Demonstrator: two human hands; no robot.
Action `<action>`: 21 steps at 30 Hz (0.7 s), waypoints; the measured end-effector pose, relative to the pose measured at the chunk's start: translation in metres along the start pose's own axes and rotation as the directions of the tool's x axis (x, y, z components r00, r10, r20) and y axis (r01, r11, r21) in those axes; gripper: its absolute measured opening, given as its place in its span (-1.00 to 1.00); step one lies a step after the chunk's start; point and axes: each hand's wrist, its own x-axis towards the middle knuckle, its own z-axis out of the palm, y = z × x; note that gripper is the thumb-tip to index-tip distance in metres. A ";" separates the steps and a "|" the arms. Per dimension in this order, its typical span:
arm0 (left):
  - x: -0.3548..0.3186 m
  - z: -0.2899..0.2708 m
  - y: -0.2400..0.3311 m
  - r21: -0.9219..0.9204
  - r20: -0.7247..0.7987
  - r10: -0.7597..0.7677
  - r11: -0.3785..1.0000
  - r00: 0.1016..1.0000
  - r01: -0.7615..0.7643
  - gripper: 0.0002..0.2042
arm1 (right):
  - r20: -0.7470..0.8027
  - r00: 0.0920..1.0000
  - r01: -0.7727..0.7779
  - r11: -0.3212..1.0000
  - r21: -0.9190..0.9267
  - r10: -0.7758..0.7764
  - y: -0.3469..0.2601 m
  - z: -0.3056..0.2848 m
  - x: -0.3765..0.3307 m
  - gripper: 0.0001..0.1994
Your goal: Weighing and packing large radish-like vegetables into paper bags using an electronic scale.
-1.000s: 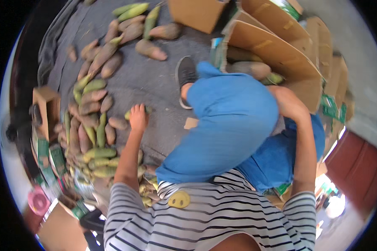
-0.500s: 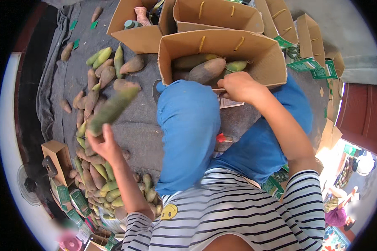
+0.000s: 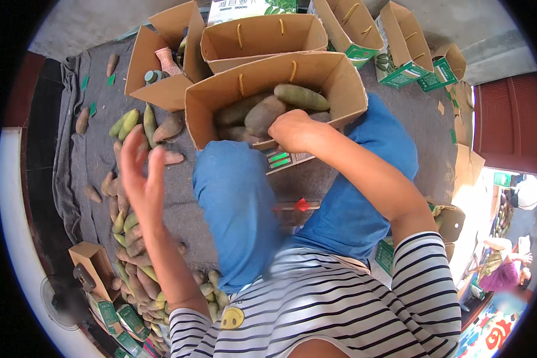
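In front of my knees stands a brown cardboard box (image 3: 265, 74) with yellow rope handles, holding several long green and brownish fruits or tubers. One green piece (image 3: 301, 96) lies on top at the right, beside a fat brown piece (image 3: 265, 116). My right hand (image 3: 293, 131) is closed on the box's near edge; some fingertips are hidden. My left hand (image 3: 142, 185) is raised to the left of the box with fingers apart, holding nothing, slightly blurred. Below the near edge, a scale (image 3: 287, 160) with a lit green display shows partly.
Similar pieces (image 3: 140, 286) are heaped on the dark cloth (image 3: 185, 221) at the left. An open box with bottles (image 3: 161, 89), an empty box (image 3: 262, 42) and several green-printed boxes (image 3: 403, 53) stand behind. A red item (image 3: 302, 204) lies between my legs. Another person (image 3: 500, 265) shows far right.
My left hand has let go of the long green piece and risen, fingers apart. A green piece now lies on top in the box. My right hand stays at the box edge. The view has shifted.
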 end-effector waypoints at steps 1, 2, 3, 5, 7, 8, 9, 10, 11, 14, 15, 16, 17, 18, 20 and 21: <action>-0.008 -0.015 -0.007 -0.022 -0.088 0.010 1.000 0.996 -0.012 -0.50 | 0.013 1.000 -0.012 1.000 -0.007 0.012 0.000 -0.001 0.000 -0.77; -0.011 -0.037 -0.012 0.118 -0.166 0.081 0.991 0.983 -0.061 -0.50 | 0.030 0.999 -0.022 1.000 -0.015 0.023 -0.001 -0.001 0.000 -0.77; -0.015 -0.055 -0.012 0.256 -0.235 0.160 0.962 0.959 -0.097 -0.50 | 0.031 0.999 -0.017 1.000 -0.020 0.017 -0.001 -0.002 0.000 -0.77; -0.019 -0.070 0.018 0.385 -0.364 0.294 0.911 0.884 -0.145 -0.51 | 0.004 1.000 -0.016 1.000 0.001 0.016 0.003 0.001 -0.002 -0.76; -0.024 -0.080 0.037 0.521 -0.482 0.437 0.840 0.759 -0.153 -0.50 | 0.016 1.000 0.000 1.000 -0.013 0.000 0.002 0.001 -0.001 -0.74; -0.026 -0.082 0.043 0.562 -0.529 0.485 0.815 0.696 -0.140 -0.50 | 0.022 1.000 0.006 1.000 -0.022 -0.006 0.000 0.002 0.000 -0.73; -0.031 -0.084 0.039 0.554 -0.554 0.498 0.819 0.667 -0.151 -0.51 | 0.024 0.999 0.033 0.999 -0.036 -0.032 -0.003 0.000 0.000 -0.73; -0.035 -0.083 0.032 0.541 -0.532 0.470 0.828 0.704 -0.145 -0.51 | 0.014 0.999 0.033 0.999 -0.034 -0.033 -0.002 0.002 0.000 -0.72; -0.047 -0.087 0.010 0.653 -0.355 0.461 0.744 0.813 -0.137 -0.53 | 0.006 0.999 0.036 0.999 -0.031 -0.036 0.001 0.005 0.000 -0.71; -0.092 -0.063 -0.063 0.623 0.143 -0.073 0.782 0.987 -0.032 -0.53 | 0.034 0.999 0.032 0.998 -0.061 -0.030 0.003 0.005 0.000 -0.72; -0.115 -0.053 -0.076 0.711 0.283 -0.432 0.694 0.856 0.115 -0.50 | -0.042 0.998 0.045 0.999 0.007 -0.045 0.010 0.005 -0.010 -0.72; -0.145 -0.046 -0.101 0.827 0.382 -0.542 0.563 0.749 -0.014 -0.48 | -0.077 0.994 0.083 0.995 0.045 -0.080 0.010 -0.006 -0.023 -0.64; -0.165 -0.039 -0.113 0.861 0.379 -0.682 0.507 0.625 0.031 -0.46 | -0.033 0.998 0.046 0.998 0.040 -0.045 0.006 -0.023 -0.031 -0.65; -0.184 -0.032 -0.119 0.850 0.325 -0.725 0.506 0.608 0.149 -0.47 | -0.068 0.997 0.046 0.993 0.113 -0.038 0.006 -0.028 -0.039 -0.68; -0.219 -0.036 -0.142 0.823 0.244 -0.779 0.481 0.577 0.302 -0.48 | -0.061 0.997 0.056 0.979 0.196 -0.045 0.011 -0.032 -0.045 -0.71; -0.239 -0.038 -0.157 0.804 0.162 -0.787 0.455 0.595 0.383 -0.49 | -0.069 0.996 0.069 0.979 0.192 -0.057 0.010 -0.032 -0.045 -0.74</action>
